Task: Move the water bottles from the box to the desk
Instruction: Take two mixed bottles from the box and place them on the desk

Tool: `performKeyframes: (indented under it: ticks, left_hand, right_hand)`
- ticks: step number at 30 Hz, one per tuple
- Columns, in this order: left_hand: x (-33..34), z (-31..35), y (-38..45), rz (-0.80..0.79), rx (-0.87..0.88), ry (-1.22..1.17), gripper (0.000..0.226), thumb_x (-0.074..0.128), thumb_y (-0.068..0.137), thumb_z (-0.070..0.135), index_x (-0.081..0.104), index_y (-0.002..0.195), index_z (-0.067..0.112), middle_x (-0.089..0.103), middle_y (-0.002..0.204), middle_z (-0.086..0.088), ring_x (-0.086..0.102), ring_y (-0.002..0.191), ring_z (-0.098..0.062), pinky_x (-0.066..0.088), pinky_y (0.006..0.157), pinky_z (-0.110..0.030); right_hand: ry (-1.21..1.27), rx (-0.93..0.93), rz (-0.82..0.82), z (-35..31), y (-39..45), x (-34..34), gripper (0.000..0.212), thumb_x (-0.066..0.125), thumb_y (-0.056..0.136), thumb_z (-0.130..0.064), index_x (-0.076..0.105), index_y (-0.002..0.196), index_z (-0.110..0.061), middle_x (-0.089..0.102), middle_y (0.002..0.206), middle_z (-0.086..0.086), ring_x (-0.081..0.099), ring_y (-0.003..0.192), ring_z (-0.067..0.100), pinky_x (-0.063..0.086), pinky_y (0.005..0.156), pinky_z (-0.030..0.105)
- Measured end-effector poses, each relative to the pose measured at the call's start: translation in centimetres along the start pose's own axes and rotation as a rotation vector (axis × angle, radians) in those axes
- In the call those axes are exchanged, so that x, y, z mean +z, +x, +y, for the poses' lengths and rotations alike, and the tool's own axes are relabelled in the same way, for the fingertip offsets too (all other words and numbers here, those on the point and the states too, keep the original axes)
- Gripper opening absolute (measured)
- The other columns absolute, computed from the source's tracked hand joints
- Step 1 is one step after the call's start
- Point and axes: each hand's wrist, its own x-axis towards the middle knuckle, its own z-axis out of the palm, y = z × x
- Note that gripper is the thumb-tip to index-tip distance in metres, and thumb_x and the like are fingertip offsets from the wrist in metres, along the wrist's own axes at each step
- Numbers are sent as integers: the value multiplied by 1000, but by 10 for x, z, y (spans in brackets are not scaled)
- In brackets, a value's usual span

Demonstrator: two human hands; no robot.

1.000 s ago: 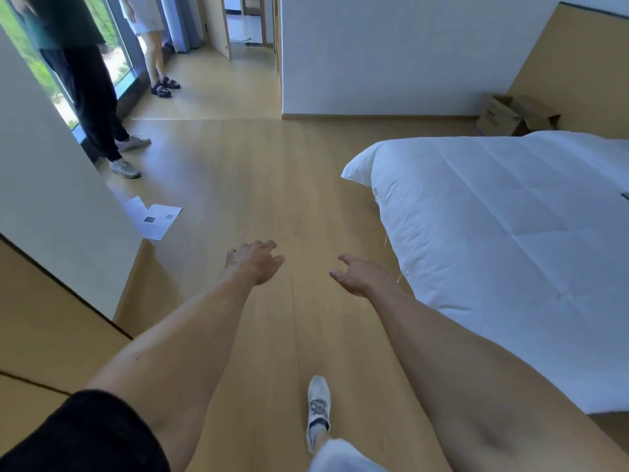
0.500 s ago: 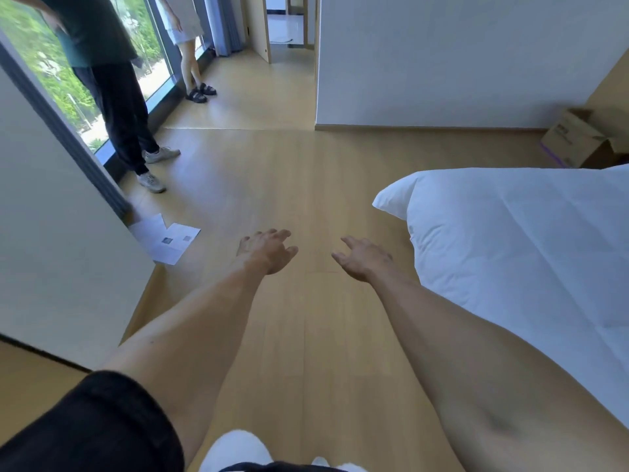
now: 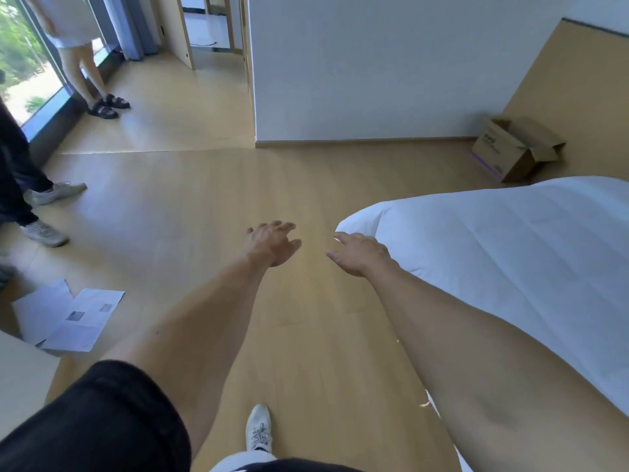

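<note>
Black sleeve covers the left upper arm at the bottom edge of the view, and a white shoe steps on the floor between the two bare forearms. Both arms reach forward over the pale wood boards. The left hand hangs palm down with its fingers loosely spread and slightly bent, holding nothing. The right hand is just beside it, apart from it, fingers relaxed and pointing left, also empty; it hovers in front of the corner of the bed, whose white quilt fills the right side.

Left of the arms, a few sheets of paper lie on the floor near a light panel at the frame edge. Farther left, a person in dark trousers stands in pale sneakers, partly cut off by the frame. Beyond, a second person in black sandals stands at the window, with a curtain just behind.

Past the bed, the box sits on the floor in the far right corner, against the wood wall panel and near the white wall. Its flaps are open and it has purple print on its side; its inside is not visible, so no bottles can be made out. It is well apart from both hands. A doorway opens at the far end, left of the wall.
</note>
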Motion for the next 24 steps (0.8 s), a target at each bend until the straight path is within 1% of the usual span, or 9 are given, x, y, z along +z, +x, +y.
performKeyframes:
  ticks: [5,11,19,24]
  left_hand:
    - [-33,-29,104,-1,52,28,57,41,100,55,37,153,34,39,157,4,38,142,-26,28,112,-43]
    - [-52,-52,195,-39,67,42,56,40,99,56,37,152,36,41,156,3,39,141,-27,28,111,-42]
    - [-81,-71,320,-52,45,66,56,39,100,55,36,152,36,40,157,3,38,141,-26,28,113,-43]
    - [-113,-75,418,-32,8,90,55,38,100,54,36,152,36,40,156,3,39,141,-26,27,113,-43]
  right_hand:
    - [48,74,18,-21,87,-37,60,38,98,-57,33,153,-34,40,154,4,36,141,30,35,108,45]
    - [87,117,4,-34,176,-62,60,39,98,-57,33,154,-34,36,158,3,32,144,29,33,111,45]
    - [84,96,-41,-44,317,-83,61,40,98,-59,32,154,-35,37,157,4,34,143,32,30,114,45]
    - [111,58,-28,-42,424,-114,61,41,97,-59,33,153,-35,38,157,4,35,142,32,31,112,44]
